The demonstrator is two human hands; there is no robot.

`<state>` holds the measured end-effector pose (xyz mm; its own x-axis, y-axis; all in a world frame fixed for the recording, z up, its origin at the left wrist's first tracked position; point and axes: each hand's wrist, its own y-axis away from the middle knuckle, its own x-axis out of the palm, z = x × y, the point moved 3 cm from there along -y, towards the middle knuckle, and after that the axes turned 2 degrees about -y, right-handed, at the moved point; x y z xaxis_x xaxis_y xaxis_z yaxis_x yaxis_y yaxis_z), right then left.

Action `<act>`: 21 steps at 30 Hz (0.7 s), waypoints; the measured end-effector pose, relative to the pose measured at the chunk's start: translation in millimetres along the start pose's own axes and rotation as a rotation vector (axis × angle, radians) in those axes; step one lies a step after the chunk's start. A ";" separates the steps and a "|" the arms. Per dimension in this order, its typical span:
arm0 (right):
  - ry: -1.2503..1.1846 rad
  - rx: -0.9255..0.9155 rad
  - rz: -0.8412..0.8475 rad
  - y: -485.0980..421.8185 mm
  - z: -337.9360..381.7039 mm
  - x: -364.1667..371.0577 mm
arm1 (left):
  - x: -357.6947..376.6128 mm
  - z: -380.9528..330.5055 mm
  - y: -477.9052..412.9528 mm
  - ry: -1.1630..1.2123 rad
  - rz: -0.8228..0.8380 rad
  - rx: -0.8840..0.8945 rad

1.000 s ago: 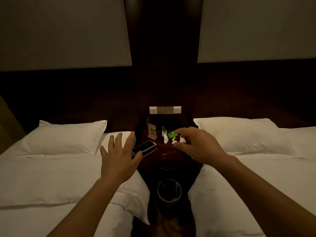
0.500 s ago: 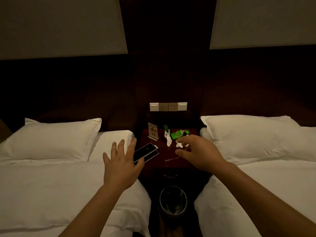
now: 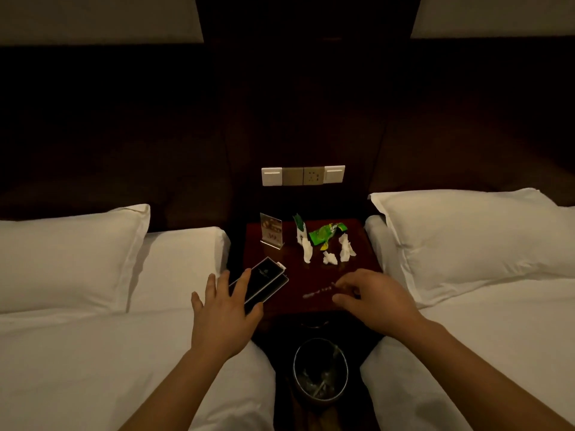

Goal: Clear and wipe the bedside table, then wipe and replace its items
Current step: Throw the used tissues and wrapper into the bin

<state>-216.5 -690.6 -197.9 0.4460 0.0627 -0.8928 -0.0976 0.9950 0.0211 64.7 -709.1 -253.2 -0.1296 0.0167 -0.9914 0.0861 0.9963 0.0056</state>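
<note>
While the room lies dim between two white beds [image 3: 77, 353], the bedside table [image 3: 361, 265] shows clutter from corner to corner. Left hand [image 3: 222, 309] is out over the near left corner, fingers straight and fanned wide, gripping nothing. Its fingertips overlap the two flat dark cases [image 3: 267, 279] stacked askew at that corner, but I cannot tell whether it touches them or hovers. Right hand [image 3: 373, 298] is above the near edge toward the right corner, fingers loosely bent, thumb pointing inward, and nothing shows in its grasp. Just beside its fingertips a thin pale streak [image 3: 317, 292] lies on the dark wood, too small to name. Up at the far left corner a clear sign stand [image 3: 271, 230] is upright. Right of it, from the far edge, a white-and-green strip [image 3: 303, 242] stretches toward the middle, and a crumpled green wrapper [image 3: 326, 233] lies just beside that. Two tissue scraps [image 3: 346, 248] sit nearer the right edge, on the near side of the wrapper, close together but apart. On the wall above the far edge there's a switch panel [image 3: 303, 175]. Down on the floor, in front of the table's near edge and between the forearms, a round waste bin [image 3: 320, 371] stands with pale rubbish inside. A left pillow [image 3: 68, 253] and a right pillow [image 3: 466, 241] flank the table
</note>
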 end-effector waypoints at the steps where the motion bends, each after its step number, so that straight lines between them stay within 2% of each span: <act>1: 0.000 0.011 0.019 -9.5 -5.2 6.2 | 7.7 2.3 -10.2 -0.004 0.013 0.000; 14: -0.112 0.019 0.203 -141.8 -98.7 114.3 | 129.0 -0.1 -132.9 -0.035 0.156 -0.061; 18: -0.186 0.117 0.250 -171.6 -146.0 174.2 | 199.3 7.3 -175.4 -0.049 0.217 -0.016; 21: -0.193 0.199 0.208 -206.7 -184.4 207.8 | 249.7 14.1 -215.9 -0.053 0.227 -0.006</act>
<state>-267.8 -897.6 -470.7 0.5965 0.2604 -0.7592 -0.0374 0.9539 0.2978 27.7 -921.2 -503.8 -0.0551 0.2364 -0.9701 0.1013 0.9679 0.2301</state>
